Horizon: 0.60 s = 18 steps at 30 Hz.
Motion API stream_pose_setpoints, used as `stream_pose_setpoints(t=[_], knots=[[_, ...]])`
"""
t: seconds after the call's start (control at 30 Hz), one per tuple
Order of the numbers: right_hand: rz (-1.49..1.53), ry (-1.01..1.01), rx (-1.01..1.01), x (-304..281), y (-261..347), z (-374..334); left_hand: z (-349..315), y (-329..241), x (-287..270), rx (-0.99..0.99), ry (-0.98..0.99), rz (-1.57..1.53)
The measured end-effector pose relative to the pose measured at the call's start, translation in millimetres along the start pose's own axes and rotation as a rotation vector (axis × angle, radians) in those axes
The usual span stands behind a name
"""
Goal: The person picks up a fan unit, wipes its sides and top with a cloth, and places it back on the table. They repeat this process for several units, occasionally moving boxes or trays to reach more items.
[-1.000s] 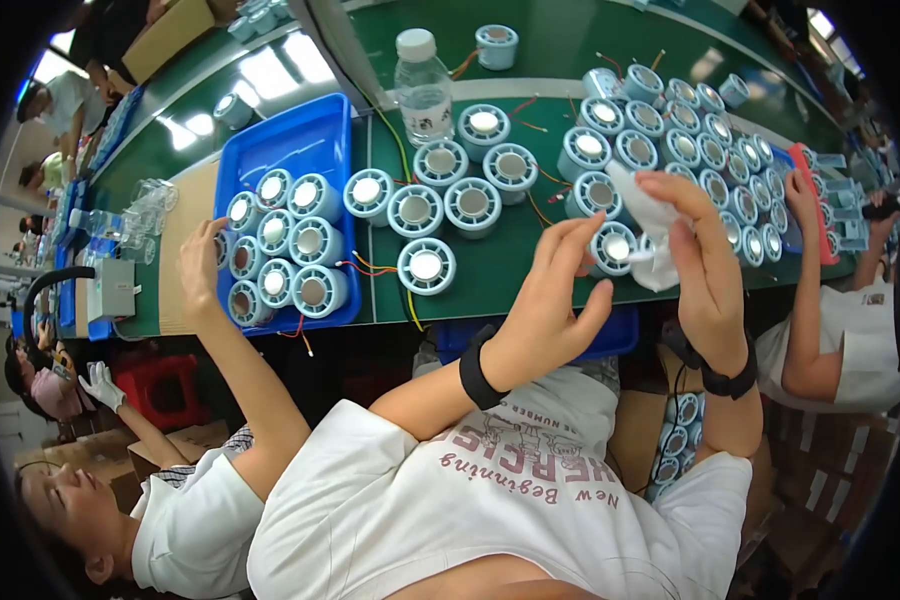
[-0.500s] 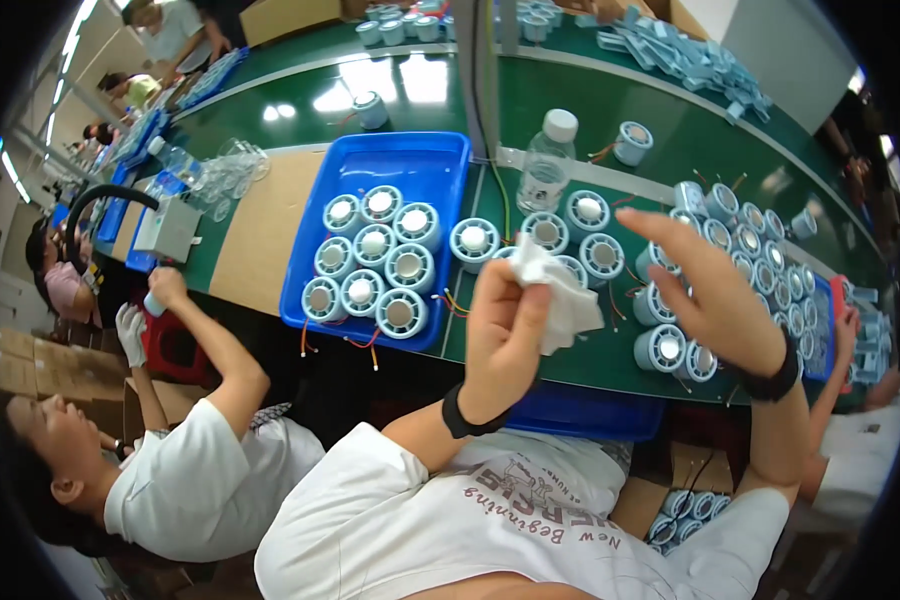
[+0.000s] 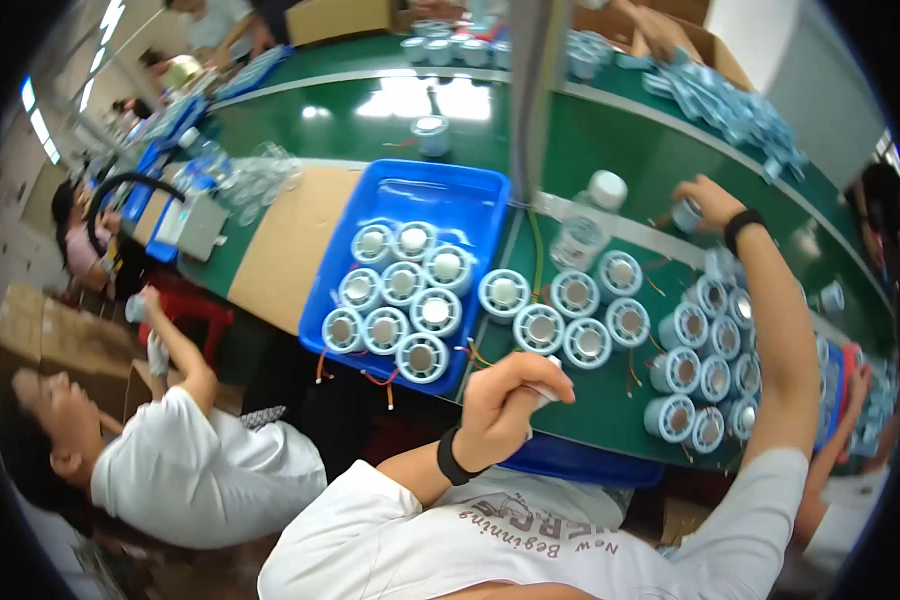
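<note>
- Left of the blue tray [image 3: 485, 190], flat cardboard [image 3: 295, 235] reaches the worktop's [image 3: 595, 405] near edge.
- Inside the tray, nine pale-blue cylinders [image 3: 403, 284] crowd toward its near edge, wires trailing over.
- Over the worktop's near edge, the left hand [image 3: 513, 405] is curled closed around a white cloth [image 3: 547, 396], mostly hidden.
- Behind six loose cylinders [image 3: 575, 294] stands a capped bottle [image 3: 580, 240].
- Toward the far edge, the right hand's [image 3: 712, 205] fingers close on one held cylinder [image 3: 686, 215]; whether it is lifted, I cannot tell.
</note>
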State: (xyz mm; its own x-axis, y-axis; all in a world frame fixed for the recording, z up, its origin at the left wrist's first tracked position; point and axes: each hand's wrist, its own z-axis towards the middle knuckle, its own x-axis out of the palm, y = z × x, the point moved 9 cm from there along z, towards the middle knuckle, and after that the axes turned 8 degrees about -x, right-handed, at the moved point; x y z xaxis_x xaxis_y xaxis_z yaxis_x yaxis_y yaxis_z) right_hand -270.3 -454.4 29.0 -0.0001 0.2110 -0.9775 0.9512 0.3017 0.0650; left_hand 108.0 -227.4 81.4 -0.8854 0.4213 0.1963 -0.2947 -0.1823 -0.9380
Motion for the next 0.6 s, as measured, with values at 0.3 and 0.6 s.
stream_pose_setpoints(t=[0.3,0.6], knots=[[0.269,-0.282,-0.255,-106.0,126.0,-83.5,0.2,-4.6,18.1,0.016,-0.053,0.314],[0.561,-0.148,-0.435,-119.9,244.5,-171.8,1.7,-10.5,52.8,0.153,-0.014,0.520]])
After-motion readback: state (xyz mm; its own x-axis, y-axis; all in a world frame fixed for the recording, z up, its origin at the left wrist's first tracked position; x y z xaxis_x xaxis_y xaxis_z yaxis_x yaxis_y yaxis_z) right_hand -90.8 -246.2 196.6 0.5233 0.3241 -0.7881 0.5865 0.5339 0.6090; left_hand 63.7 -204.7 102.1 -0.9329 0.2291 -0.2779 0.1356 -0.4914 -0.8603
